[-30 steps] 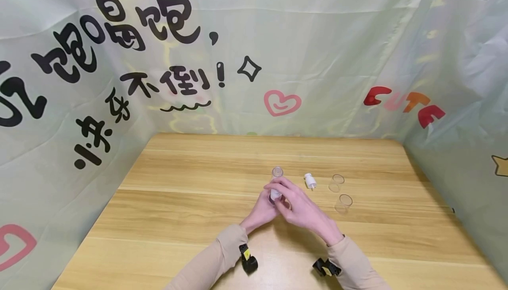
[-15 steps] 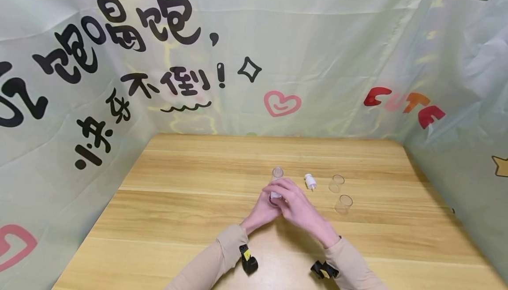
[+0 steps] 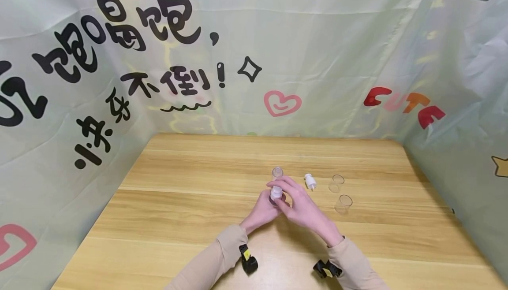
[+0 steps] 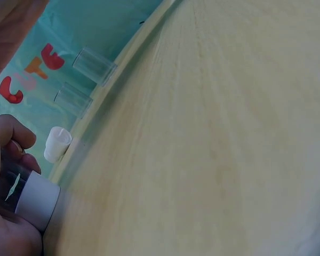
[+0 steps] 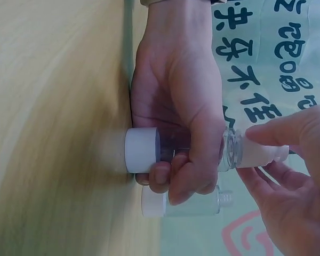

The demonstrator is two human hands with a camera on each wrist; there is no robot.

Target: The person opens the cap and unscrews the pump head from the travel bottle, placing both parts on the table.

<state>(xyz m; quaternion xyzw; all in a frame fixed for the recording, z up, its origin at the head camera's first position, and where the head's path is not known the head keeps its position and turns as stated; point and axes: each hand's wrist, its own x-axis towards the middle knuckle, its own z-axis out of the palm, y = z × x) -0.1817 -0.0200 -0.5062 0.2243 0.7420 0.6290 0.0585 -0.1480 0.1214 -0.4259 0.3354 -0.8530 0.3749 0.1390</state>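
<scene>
My left hand (image 3: 267, 205) grips a small clear bottle with a white base (image 5: 141, 150), its fingers and thumb curled round the body. That bottle stands upright on the table, base down. At its threaded neck my right hand (image 5: 296, 181) pinches a white pump head (image 5: 256, 153) between thumb and fingers. The pump head (image 3: 276, 192) also shows from above between the right thumb and fingers. Just behind the hands stands a second clear bottle (image 5: 192, 202) with a white base and a bare threaded neck.
Another white pump head (image 3: 310, 181) lies on the wooden table (image 3: 190, 171), right of the second bottle. Further right stand two clear, open-topped cylindrical covers (image 3: 336, 184) (image 3: 343, 204). A printed cloth (image 3: 317, 61) walls the table at the back and sides.
The right fingers first close over the pump head, then spread and shift slightly, so more of its top shows now. The left hand and the bottle stay in place.
</scene>
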